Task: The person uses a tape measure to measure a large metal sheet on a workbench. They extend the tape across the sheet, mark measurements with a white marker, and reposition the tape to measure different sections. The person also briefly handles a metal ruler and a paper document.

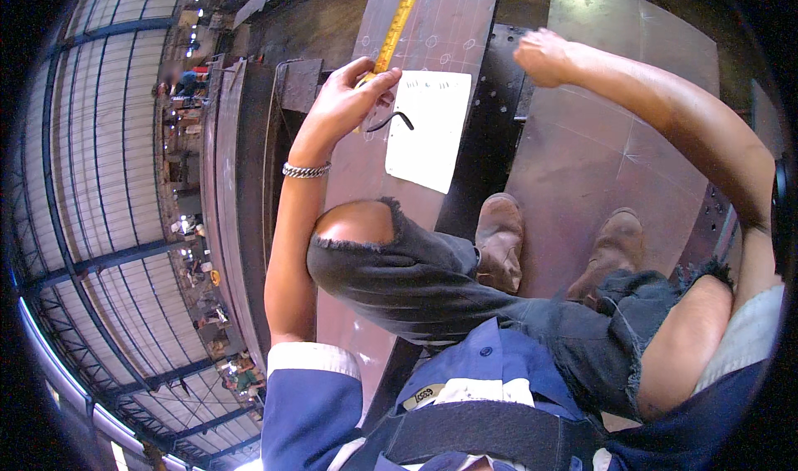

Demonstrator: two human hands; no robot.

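Observation:
My left hand [345,97] is closed around a tape measure, whose yellow blade [400,24] runs away from me to the upper edge of the view. A black cord-like strap [392,121] hangs below the fingers. Right beside that hand, a white sheet of paper [432,134] lies on a reddish-grey steel plate [453,18] marked with chalk circles and lines. Out to the right, my right hand [544,58] hovers with its fingers curled in; whatever they may hold is hidden.
A second steel plate [598,151] with faint chalk lines lies to the right, with my brown boots [501,242] on it. A dark strip with holes [496,97] separates the plates. Long steel sections [237,163] are at the left. Farther off, a person in green [248,378] appears small.

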